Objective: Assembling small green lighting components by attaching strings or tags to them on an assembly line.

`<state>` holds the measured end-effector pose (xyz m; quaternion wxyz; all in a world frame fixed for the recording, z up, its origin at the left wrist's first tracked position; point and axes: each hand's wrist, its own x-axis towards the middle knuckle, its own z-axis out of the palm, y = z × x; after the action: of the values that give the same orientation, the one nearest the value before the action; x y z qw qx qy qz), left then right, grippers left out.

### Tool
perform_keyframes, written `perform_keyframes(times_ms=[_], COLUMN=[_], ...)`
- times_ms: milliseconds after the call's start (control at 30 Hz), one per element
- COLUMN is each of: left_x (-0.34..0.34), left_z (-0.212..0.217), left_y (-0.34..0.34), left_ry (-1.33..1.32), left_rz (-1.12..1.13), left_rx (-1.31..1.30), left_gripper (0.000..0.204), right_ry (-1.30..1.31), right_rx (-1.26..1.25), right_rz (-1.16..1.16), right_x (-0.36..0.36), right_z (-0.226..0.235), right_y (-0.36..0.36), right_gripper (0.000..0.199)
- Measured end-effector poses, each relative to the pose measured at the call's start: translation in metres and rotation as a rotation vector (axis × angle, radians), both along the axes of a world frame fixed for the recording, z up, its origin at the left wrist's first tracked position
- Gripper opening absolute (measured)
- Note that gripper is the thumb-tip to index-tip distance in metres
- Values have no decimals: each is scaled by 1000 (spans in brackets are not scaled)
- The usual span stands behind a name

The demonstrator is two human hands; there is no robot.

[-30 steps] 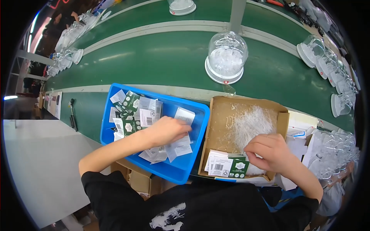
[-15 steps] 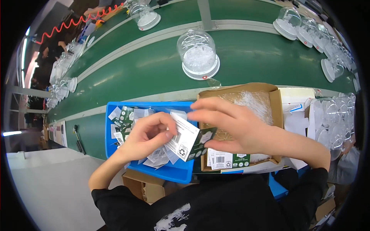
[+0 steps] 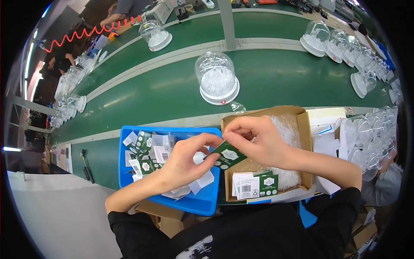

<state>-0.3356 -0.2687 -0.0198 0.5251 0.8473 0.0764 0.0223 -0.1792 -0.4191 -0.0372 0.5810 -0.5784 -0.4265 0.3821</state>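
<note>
A green and white folded card tag (image 3: 229,155) is held up between my two hands, above the gap between a blue bin and a cardboard tray. My left hand (image 3: 189,159) grips its lower left edge between thumb and fingers. At the tag's top corner, the thumb and fingertips of my right hand (image 3: 256,140) are pinched together; any thin strand between them is too small to make out. Many similar tags lie loose in the blue bin (image 3: 172,130). The cardboard tray (image 3: 305,146) holds a bundle of clear thin plastic strands (image 3: 288,129) and a few tags (image 3: 254,186) at its near edge.
Beyond the tray, a clear dome on a white base (image 3: 217,84) stands on the green conveyor belt (image 3: 142,95). More domes (image 3: 336,45) line the far right, others (image 3: 69,105) the left. A metal post (image 3: 227,26) rises at the back. Stacked clear domes (image 3: 366,134) sit right of the tray.
My right hand has closed from spread fingers to a pinch at the tag's corner. The tag has turned, so its green face shows instead of the white barcoded one.
</note>
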Motion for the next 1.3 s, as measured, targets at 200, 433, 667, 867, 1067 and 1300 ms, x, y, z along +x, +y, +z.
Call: perform_keyframes(times_ms=[200,433,667,867,1067,1300], left_x=[-1,9,32,51,71,98], left_z=[-3,-6,-7,-6,-12,-32], left_y=[12,21,53,74,102,139], left_ry=[-85,-227,-360,-431,-431,-339], left_rz=[4,57,103,142,231,376], left_rx=[181,342,552,689,688,476], left_gripper=[26,27,26,26,23,22], right_ry=[-57,309,256,37,-302,-422], right_rx=[31,28,-9,-10,47,34], right_rz=[-35,3,16,-5,-81,-77], right_x=[6,14,34,67,95,121], right_z=[-10,-11,-6,-17,-19,-26], right_y=[9,20,42,77,125,170], right_gripper=[14,12,15,16,14,16])
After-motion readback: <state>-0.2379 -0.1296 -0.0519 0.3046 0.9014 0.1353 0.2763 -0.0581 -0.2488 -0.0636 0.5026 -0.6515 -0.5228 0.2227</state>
